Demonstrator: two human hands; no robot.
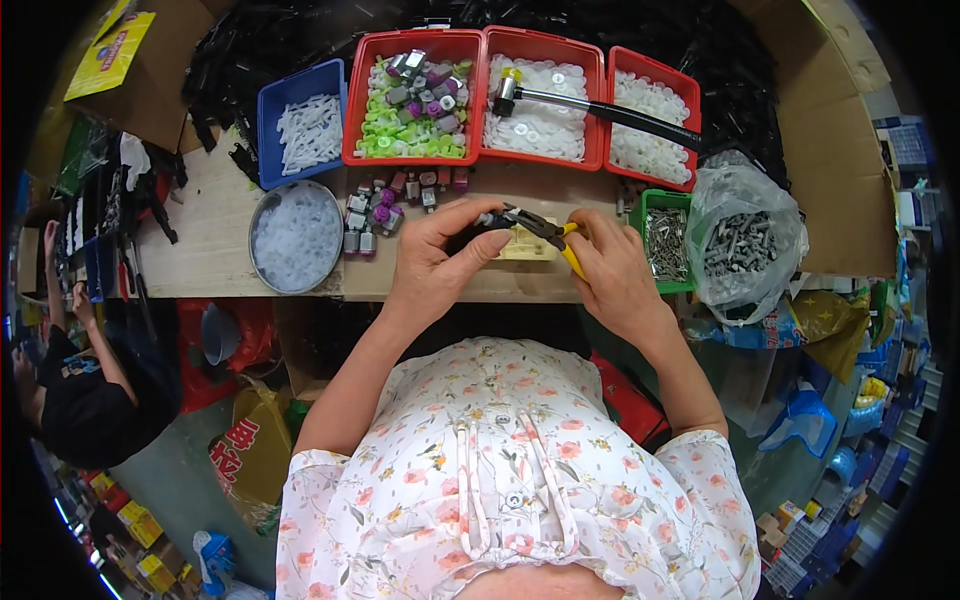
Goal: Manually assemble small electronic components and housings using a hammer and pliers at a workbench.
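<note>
Over the near edge of the table, my left hand (440,255) pinches a small black part (474,232) between thumb and fingers. My right hand (617,268) is closed around the yellow handles of a pair of pliers (540,224). The dark plier jaws reach left to the tip of the black part; whether they grip it I cannot tell. Under the pliers a cream-coloured block (530,246) rests on the table, partly covered. Small grey and purple parts (380,210) lie loose to the left of my left hand.
Behind my hands stand a blue bin (264,130) and red bins (412,161) of small plastic parts. A hammer (600,108) lies across two bins. To the right are a green bin (668,288) and a bag (745,245) of metal pieces; left, a round dish (262,272). Another person (95,385) works at far left.
</note>
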